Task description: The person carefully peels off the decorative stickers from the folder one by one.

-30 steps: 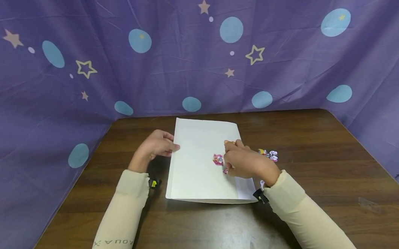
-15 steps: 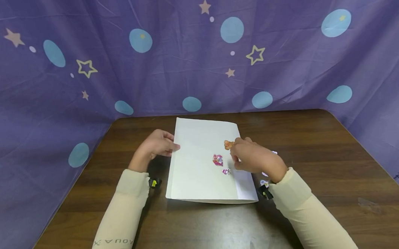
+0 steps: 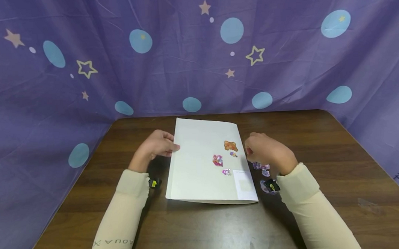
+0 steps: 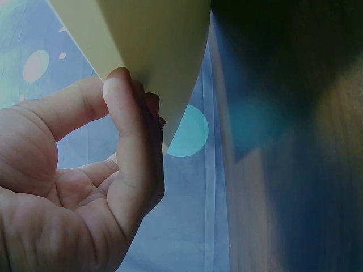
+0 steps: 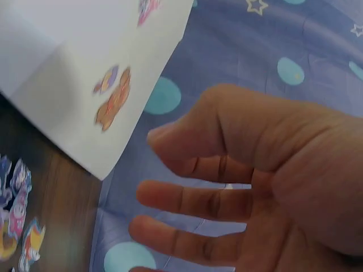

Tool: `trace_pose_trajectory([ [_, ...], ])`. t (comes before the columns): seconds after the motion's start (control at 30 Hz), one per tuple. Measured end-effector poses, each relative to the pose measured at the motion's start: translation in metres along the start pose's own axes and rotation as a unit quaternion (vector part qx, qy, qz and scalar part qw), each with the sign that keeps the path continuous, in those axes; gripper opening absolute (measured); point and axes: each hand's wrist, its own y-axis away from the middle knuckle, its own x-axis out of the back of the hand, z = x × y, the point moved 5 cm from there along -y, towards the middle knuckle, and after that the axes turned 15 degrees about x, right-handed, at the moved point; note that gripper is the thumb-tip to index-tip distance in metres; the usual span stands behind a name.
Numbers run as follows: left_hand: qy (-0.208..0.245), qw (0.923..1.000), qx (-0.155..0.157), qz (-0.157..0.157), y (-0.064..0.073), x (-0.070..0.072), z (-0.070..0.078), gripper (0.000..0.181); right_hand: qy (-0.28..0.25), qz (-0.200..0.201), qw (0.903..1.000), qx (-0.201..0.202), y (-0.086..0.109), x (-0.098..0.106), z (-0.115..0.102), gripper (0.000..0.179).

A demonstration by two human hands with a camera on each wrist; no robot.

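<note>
My left hand (image 3: 160, 143) pinches the left edge of a white folder (image 3: 194, 158), thumb on top and fingers beneath, as the left wrist view (image 4: 136, 141) also shows. On the folder's right half lie a brown bear sticker (image 3: 230, 146), a small purple-and-yellow sticker (image 3: 233, 154), a pink house-like sticker (image 3: 217, 160) and a small pink sticker (image 3: 226, 172). Just beyond the right edge hovers my right hand (image 3: 266, 151). In the right wrist view its fingers (image 5: 193, 201) are loosely extended, the thumb near the index finger, and nothing shows between them.
Several loose stickers (image 3: 265, 170) lie on the brown wooden table (image 3: 205, 229), right of the folder and partly under my right hand and wrist. A pale rectangular label (image 3: 245, 185) marks the folder's lower right corner. A purple patterned curtain (image 3: 196, 64) surrounds the table.
My right hand has moved right, off the folder, uncovering the bear sticker and the small purple-and-yellow sticker below it. My left hand has stayed on the folder's edge.
</note>
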Motion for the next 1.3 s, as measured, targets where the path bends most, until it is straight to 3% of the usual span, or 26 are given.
trace_pose_trajectory([
  [0.13, -0.001, 1.0000, 0.002, 0.000, -0.002, 0.000, -0.001, 0.056, -0.002, -0.005, 0.9997, -0.023, 0.003, 0.001, 0.007, 0.012],
  [0.27, 0.000, 1.0000, 0.002, -0.001, -0.003, 0.000, -0.002, 0.056, -0.009, -0.007, 0.9999, -0.001, 0.001, 0.001, 0.002, 0.009],
  [0.4, 0.001, 1.0000, 0.000, -0.001, -0.002, 0.000, -0.001, 0.056, -0.020, -0.019, 0.9993, 0.024, -0.002, 0.000, -0.008, 0.018],
  [0.8, -0.001, 1.0000, 0.001, 0.000, -0.001, 0.000, 0.000, 0.056, -0.038, -0.041, 0.9980, 0.030, -0.011, -0.012, -0.039, 0.035],
  [1.07, -0.001, 1.0000, -0.001, -0.001, -0.001, 0.000, -0.001, 0.056, -0.023, -0.033, 0.9971, 0.064, -0.018, -0.018, -0.051, 0.021],
  [1.3, -0.002, 1.0000, 0.001, 0.000, -0.001, 0.000, -0.001, 0.056, -0.006, -0.015, 0.9982, 0.058, -0.022, -0.021, -0.057, 0.012],
])
